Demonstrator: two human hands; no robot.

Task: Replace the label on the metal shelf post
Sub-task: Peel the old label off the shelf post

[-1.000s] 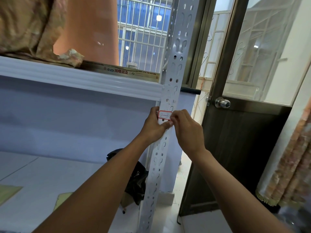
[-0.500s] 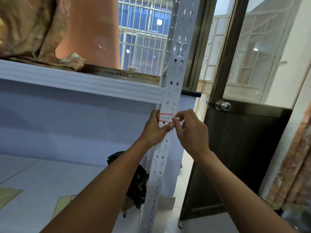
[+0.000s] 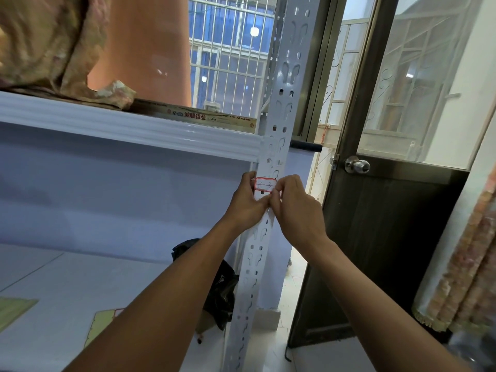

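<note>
The red-bordered label (image 3: 264, 184) is seen on the metal post (image 3: 284, 103), just below the shelf (image 3: 134, 131). The post is gripped by the left hand (image 3: 247, 204); the label's right edge is pinched by the right hand (image 3: 295, 210).

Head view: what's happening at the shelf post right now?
A person works bare-handed on a small red-bordered label on the perforated metal shelf post, just under the white shelf rail. The left hand grips the post at the label's left edge. The right hand pinches at its lower right corner. The label lies mostly flat; whether it is being peeled or pressed is unclear.
</note>
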